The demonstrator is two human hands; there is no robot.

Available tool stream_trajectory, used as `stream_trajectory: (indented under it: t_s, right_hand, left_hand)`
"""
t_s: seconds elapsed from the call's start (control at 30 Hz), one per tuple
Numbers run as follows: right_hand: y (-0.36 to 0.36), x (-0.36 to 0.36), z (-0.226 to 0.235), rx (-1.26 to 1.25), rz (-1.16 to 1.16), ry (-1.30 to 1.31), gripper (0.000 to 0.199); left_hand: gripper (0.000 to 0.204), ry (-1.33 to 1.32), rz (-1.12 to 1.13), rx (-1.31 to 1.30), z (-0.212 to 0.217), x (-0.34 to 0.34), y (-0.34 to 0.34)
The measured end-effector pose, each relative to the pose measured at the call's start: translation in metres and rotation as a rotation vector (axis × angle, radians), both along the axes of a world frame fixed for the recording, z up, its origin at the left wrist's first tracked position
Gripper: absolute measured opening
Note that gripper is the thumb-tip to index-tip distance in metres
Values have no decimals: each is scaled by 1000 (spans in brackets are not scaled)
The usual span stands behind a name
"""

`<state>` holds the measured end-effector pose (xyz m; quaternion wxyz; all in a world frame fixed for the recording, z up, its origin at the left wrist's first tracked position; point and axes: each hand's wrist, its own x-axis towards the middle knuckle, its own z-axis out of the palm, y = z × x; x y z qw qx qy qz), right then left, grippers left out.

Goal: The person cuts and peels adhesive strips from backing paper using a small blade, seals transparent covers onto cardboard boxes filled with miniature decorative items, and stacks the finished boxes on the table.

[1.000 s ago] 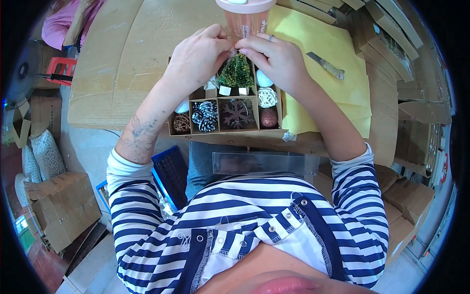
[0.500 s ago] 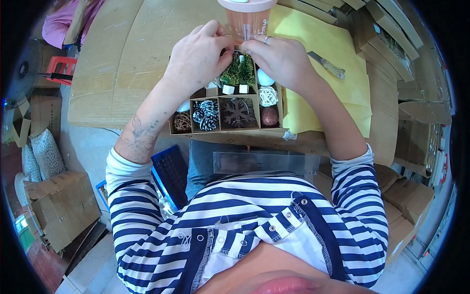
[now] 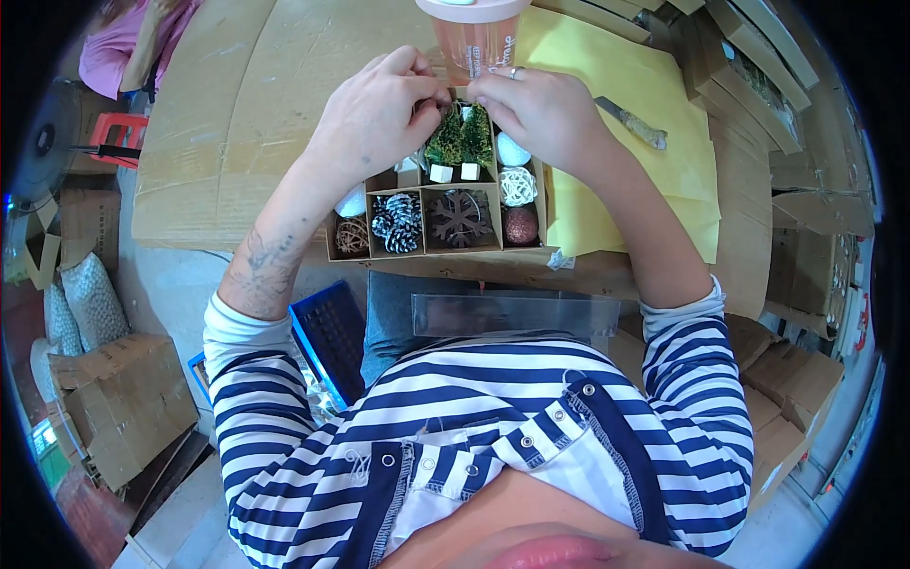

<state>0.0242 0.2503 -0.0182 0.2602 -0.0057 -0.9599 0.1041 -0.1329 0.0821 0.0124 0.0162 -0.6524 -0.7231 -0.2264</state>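
One camera sits on the person's head and looks straight down, close to the striped shirt (image 3: 455, 427). The table (image 3: 237, 114) is near, at the top. Edges bend round.

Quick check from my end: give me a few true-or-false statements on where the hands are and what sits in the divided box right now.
1. Both hands meet over the far side of the divided cardboard box. True: the left hand and right hand are together above the two small green trees.
2. The brown snowflake lies in a near-row compartment. True.
3. The frosted pinecones sit right of the snowflake. False: they sit left of it.
4. The pink-lidded cup stands inside the box. False: it stands beyond it on the table.
5. The glittery brown ball is in the left hand. False: it rests in the box's near right compartment.
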Motion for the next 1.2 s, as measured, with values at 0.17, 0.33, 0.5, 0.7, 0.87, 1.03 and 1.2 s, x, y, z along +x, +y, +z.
stream_trajectory:
  t_s: [0.17,0.33,0.5,0.7,0.87,1.03,1.2]
  right_hand:
    - [-3,4,6,-32,-35,-99,12]
    - [-4,4,11,-111,-28,-100,13]
    - [-12,4,12,-136,-20,-85,12]
    - [-20,4,12,-47,-73,-82,11]
    - [-18,4,10,-39,-64,-134,13]
    - [-12,13,29,-177,-24,-326,23]
    - [-7,21,32,-338,101,-333,68]
  left_hand:
    - [17,-34,-12,-2,7,2,-8]
    - [15,-8,-54,-26,10,3,-14]
    - [16,-188,23,-134,14,12,-11]
    - [30,-211,-14,-242,28,20,-17]
    - [37,-5,-108,-140,22,24,-24]
    - [38,-38,-5,-156,19,27,-28]
    - [36,77,27,75,10,30,-36]
